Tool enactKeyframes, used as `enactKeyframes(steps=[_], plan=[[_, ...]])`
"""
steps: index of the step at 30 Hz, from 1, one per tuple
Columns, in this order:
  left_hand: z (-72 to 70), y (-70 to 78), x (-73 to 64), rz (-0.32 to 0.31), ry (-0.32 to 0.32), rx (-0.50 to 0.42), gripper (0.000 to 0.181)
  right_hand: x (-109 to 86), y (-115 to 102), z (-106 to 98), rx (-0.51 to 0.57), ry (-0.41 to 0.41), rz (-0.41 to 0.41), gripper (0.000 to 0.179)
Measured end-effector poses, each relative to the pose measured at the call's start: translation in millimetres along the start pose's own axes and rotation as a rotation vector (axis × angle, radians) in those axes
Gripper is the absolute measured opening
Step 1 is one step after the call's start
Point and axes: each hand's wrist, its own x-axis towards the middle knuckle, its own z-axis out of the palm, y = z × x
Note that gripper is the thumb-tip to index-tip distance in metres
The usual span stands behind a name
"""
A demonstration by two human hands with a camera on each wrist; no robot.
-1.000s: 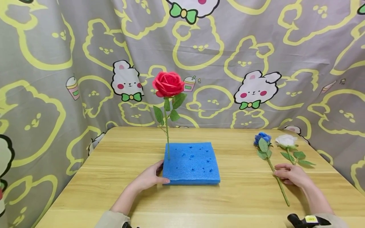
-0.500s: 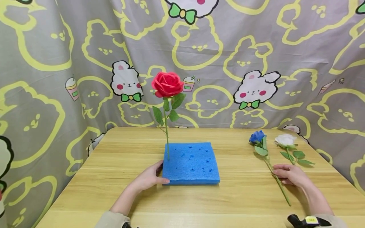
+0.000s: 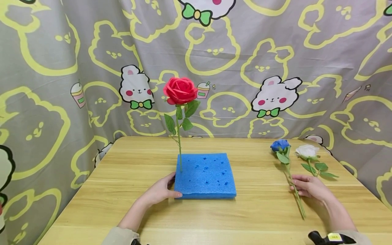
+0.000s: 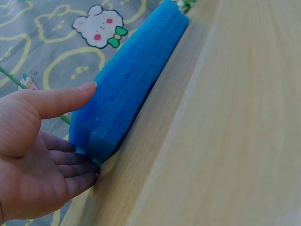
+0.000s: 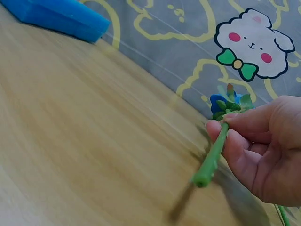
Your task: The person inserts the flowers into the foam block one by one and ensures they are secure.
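Observation:
A blue foam block [image 3: 199,190] dotted with small holes lies on the table. My left hand [image 3: 160,191] grips its near left corner, thumb on the front face and fingers along the left side, as the left wrist view shows. An artificial red rose [image 3: 180,91] stands upright in the block near the left edge. On the right, my right hand [image 3: 313,188] pinches the stem of a blue rose [image 3: 280,145] between thumb and fingers. In the right wrist view the cut end of the stem [image 5: 203,178] hangs over the tabletop, with its shadow beside it.
A white rose [image 3: 307,150] with green leaves lies on the table behind my right hand. Beyond the wooden table [image 3: 254,211] hangs a grey patterned curtain [image 3: 226,54]. Bare tabletop stretches between the foam block and the blue rose.
The blue rose has turned in my right fingers, its head moving left and then slightly back right. Its stem end has shifted left. My left hand, the block and the red rose have stayed put.

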Motion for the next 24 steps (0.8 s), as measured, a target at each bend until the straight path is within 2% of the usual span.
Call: enactKeyframes(steps=[4,10,15,20,24], plan=[[-0.1,-0.6,0.8,-0.004,0.007,0.015,0.095,2.1,-1.9,0.3,0.053,-0.034,-0.044,0.034],[-0.6,1.4,-0.4,-0.005,0.003,0.016,0.095,5.2,-5.4,1.8,0.153,-0.149,-0.141,0.023],[-0.6,1.0,-0.7,-0.003,-0.003,0.012,0.095,6.3,-12.9,10.1,0.167,-0.134,-0.163,0.023],[-0.5,0.9,-0.9,-0.003,-0.002,0.015,0.094,7.8,-18.3,19.6,0.226,-0.151,-0.184,0.022],[-0.4,1.5,-1.2,-0.004,0.000,0.013,0.094,8.4,-24.1,27.3,0.231,-0.160,-0.199,0.020]])
